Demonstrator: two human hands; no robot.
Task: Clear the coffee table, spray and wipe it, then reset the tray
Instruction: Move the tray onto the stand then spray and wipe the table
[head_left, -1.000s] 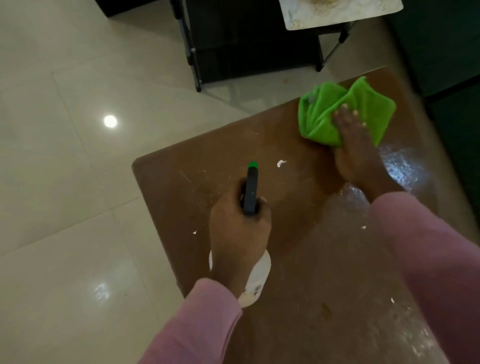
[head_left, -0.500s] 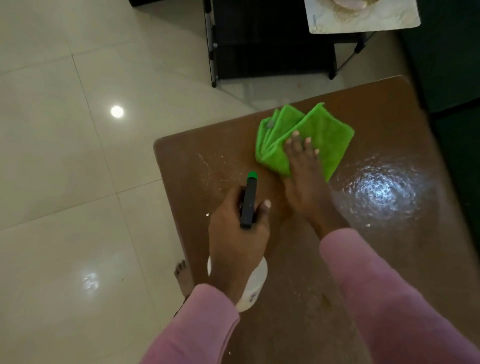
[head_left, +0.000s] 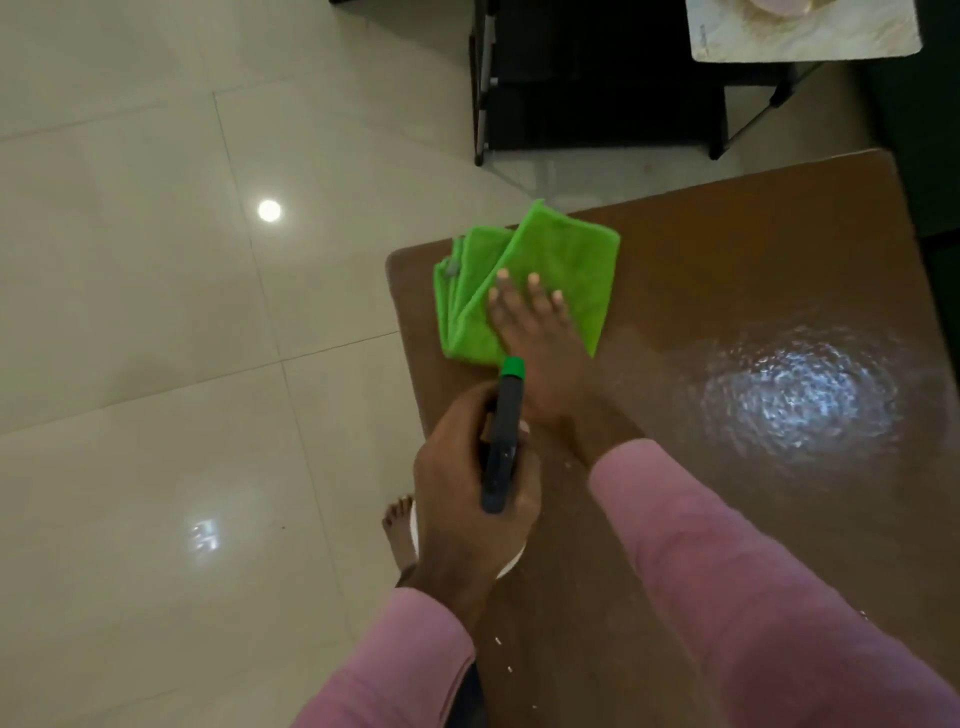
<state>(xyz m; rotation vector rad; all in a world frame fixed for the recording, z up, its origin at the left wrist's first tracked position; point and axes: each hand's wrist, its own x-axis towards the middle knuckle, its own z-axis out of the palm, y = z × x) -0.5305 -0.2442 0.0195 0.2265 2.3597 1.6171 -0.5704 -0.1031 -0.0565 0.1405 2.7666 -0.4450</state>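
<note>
Two steps seem done, clearing and spraying: the brown wooden coffee table (head_left: 727, 270) glistens wet, the right hand (head_left: 535, 332) presses flat fingers on a folded green microfibre cloth (head_left: 563, 252) at its far-left corner, the left hand (head_left: 462, 509) grips a black-headed spray bottle (head_left: 503, 441), and wiping and resetting the tray remain.

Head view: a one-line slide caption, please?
Right hand presses a folded green cloth on the brown wooden coffee table; left hand grips a black-headed white spray bottle.

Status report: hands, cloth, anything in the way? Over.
Left hand grips black spray bottle, green nozzle. Right hand flat on folded green cloth at brown wooden table far-left corner. Wet sheen rightward; white specks near edge.
</note>
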